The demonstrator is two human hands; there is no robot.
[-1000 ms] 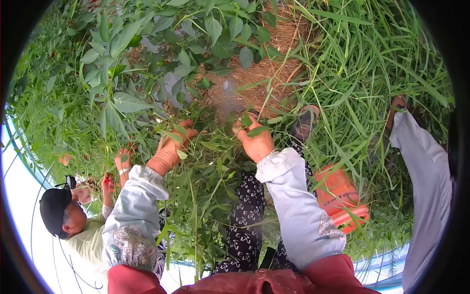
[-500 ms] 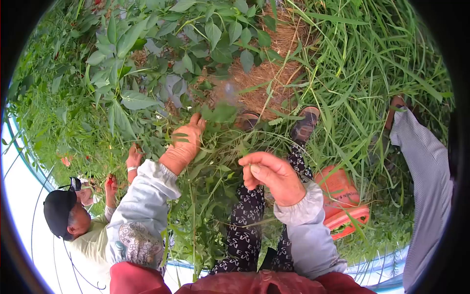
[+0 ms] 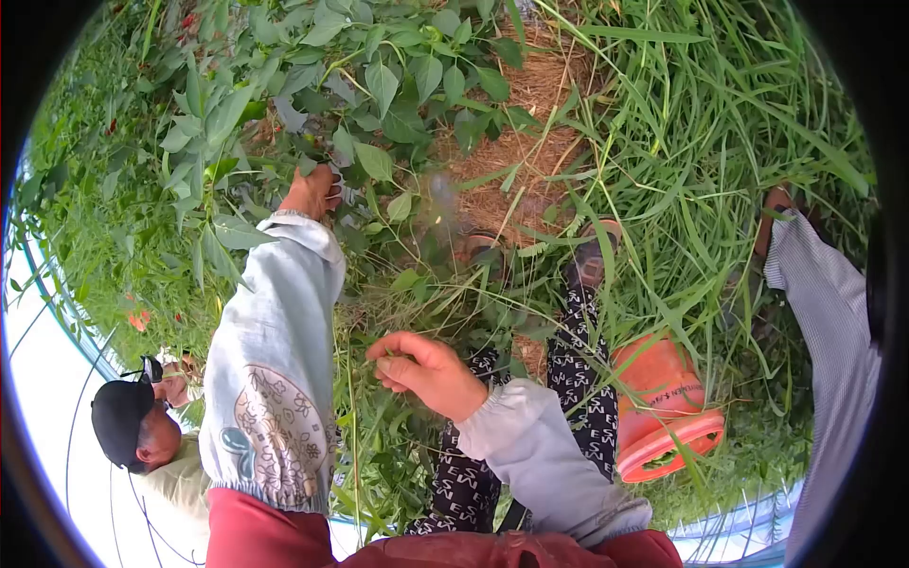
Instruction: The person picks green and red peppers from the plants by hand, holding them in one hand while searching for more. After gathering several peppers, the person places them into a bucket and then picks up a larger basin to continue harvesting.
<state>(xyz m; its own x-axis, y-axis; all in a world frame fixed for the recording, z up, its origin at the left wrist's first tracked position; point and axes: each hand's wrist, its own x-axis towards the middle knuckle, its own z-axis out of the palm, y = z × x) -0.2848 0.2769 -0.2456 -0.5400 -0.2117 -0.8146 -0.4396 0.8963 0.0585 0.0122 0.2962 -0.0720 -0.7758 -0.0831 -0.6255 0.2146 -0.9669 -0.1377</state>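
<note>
Deep among the leaves of a bushy green plant [image 3: 383, 85], my left hand [image 3: 314, 192] reaches forward with its fingers curled. Foliage hides what those fingers hold, if anything. Lower down, in front of my legs, my right hand [image 3: 431, 374] is pinched closed, thumb against fingers. A small bit of green shows near its fingertips, too small to name. Thin stems and leaves surround this hand. Light grey sleeves cover both my forearms.
An orange bucket [image 3: 663, 379] leans in the grass to the right, green stuff inside. Brown straw [image 3: 516, 147] covers ground beyond my shoes. Tall grass [image 3: 701, 161] fills the right. A capped person [image 3: 137, 426] is at left; another person's striped garment [image 3: 824, 312] at far right.
My left hand has moved forward and left, deeper into the leaves. My right hand has shifted left and nearer my body, still pinched. The left person's raised hands are no longer clearly visible.
</note>
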